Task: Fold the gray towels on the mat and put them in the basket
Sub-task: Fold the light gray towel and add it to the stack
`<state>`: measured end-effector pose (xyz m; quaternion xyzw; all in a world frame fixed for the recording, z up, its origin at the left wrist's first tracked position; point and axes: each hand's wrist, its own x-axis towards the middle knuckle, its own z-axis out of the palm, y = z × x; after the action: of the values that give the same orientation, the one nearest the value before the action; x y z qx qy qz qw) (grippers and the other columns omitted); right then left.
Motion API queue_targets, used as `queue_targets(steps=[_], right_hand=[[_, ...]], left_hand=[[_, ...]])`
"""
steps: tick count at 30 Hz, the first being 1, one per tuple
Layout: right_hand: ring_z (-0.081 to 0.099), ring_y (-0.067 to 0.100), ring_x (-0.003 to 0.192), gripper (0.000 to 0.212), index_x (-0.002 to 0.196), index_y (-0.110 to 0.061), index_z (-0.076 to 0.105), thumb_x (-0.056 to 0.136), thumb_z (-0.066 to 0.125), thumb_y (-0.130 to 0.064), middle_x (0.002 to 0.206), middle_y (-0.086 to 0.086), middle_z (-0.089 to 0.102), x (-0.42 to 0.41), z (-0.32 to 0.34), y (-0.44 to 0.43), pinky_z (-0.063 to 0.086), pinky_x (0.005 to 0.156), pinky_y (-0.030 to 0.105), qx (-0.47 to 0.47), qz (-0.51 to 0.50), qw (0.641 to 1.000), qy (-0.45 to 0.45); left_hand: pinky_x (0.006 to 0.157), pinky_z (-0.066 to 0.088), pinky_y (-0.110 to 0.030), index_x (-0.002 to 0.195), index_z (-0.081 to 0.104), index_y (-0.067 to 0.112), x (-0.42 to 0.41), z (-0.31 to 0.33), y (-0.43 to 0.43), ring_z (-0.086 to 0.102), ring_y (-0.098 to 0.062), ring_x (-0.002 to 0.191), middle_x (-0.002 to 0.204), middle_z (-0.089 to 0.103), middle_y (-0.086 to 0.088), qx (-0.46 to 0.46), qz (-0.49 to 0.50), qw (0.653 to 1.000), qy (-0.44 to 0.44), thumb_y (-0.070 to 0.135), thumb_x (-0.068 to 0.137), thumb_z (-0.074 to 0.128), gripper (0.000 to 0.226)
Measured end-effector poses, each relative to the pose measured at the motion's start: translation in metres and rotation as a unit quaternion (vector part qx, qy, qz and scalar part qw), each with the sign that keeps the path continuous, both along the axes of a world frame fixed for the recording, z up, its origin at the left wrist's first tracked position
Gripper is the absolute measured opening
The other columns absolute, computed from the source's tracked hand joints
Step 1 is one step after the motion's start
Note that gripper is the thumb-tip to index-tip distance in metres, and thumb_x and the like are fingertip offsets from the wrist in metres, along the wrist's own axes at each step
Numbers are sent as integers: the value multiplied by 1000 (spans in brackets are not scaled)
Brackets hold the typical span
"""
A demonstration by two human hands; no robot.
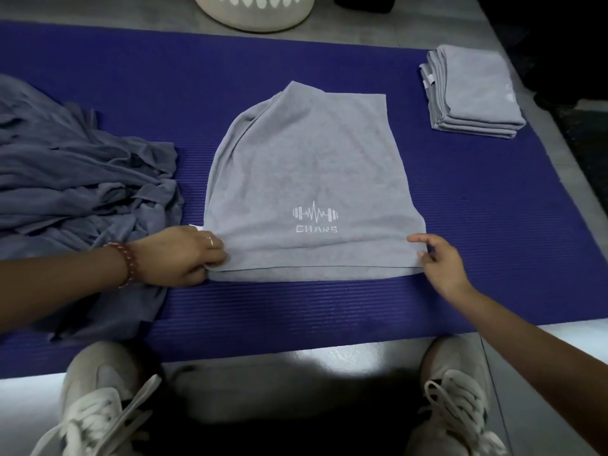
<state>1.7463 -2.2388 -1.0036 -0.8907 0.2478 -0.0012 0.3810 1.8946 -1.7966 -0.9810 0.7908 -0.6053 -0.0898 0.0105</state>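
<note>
Towel in hand: the gray towel (pixel 306 166) lay flat at the middle of the mat (pixel 329 314), its logo (pixel 315 218) face up towards the near edge. Two layers showed along that edge, and the upper one stopped a little short of the lower.
Left hand: my left hand (pixel 177 255) had its fingers curled over the near left corner, pinching the cloth.
Right hand: my right hand (pixel 441 264) sat at the near right corner with the index finger straight and the others bent at the edge. I could not tell whether it truly held the corner.
Far edge: the far left corner was bunched and rounded, not square.
Step, as I judged it: squaring the near edge before the next fold.
Doing it well: I wanted both corners firmly pinched, the layers drawn level, then a light pull towards me to take out the far-left rumple. Creasing over it would set the fold crooked.
Neighbours: the heap of unfolded towels (pixel 82 179) lay close on the left, and the folded stack (pixel 473 90) sat far right.
Basket: the basket (pixel 256 14) stood beyond the mat's far edge, with every towel in view still on the mat.
</note>
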Motion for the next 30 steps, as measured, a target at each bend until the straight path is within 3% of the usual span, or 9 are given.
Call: queue_targets(steps=[5,9,13,15,17,20,23,26,30], right_hand=[[53,-8,72,34,114,-18,61,93,46,4,124,-2,54,-5,1,-6,39,68,1,-16,52,998,11],[50,5,65,34,115,-15,60,91,49,6,118,-3,49,-7,6,-5,39,66,3,-37,65,997,9],[47,7,59,36,121,-13,54,87,60,0,109,4,47,-9,8,-4,41,65,11,-53,43,997,21],[48,8,67,42,123,-10,47,85,66,-11,99,3,51,-11,10,-2,40,65,22,-30,11,999,43],[52,12,74,44,117,-12,46,83,72,-20,94,1,55,-9,14,3,39,63,24,-7,-11,997,75],[57,20,87,31,106,-7,55,82,72,-17,97,5,61,-5,16,13,44,73,28,36,-38,993,107],[57,22,87,18,96,-7,57,83,68,-5,89,4,62,2,23,32,46,71,27,133,-94,986,25],[58,19,81,19,90,-14,57,83,66,1,89,4,63,16,47,59,50,73,28,152,-81,978,-117],[63,0,70,30,87,-27,59,82,67,2,83,-6,67,41,91,93,51,67,14,175,-17,960,-218]], left_hand=[[71,46,-31,82,58,20,-11,-4,1,54,-16,79,86,56,4,30,-21,999,21,27,69,46,19],[76,39,-29,88,63,21,-9,-6,-3,56,-15,83,90,58,4,45,-22,999,-13,31,69,45,29],[75,33,-27,92,62,23,-9,-8,-1,56,-16,83,94,57,3,53,-37,997,-30,37,70,47,31],[75,32,-27,91,60,25,-9,-10,1,53,-14,82,92,54,5,30,-26,999,-17,51,78,48,31],[74,34,-26,83,54,28,-9,-11,2,51,-12,80,88,49,8,4,-5,1000,2,60,90,33,38],[71,40,-24,68,46,29,-10,-9,-4,46,-5,73,77,43,14,-16,45,998,40,63,92,23,47],[73,43,-28,72,51,27,-7,2,-26,45,-3,73,76,47,16,-66,116,986,103,57,89,38,37],[86,40,-28,96,57,26,5,32,-65,49,-7,92,99,53,13,-144,122,977,96,40,85,46,21],[105,28,-26,122,53,24,19,88,-122,41,-9,124,133,48,5,-239,91,965,55,30,83,56,40]])
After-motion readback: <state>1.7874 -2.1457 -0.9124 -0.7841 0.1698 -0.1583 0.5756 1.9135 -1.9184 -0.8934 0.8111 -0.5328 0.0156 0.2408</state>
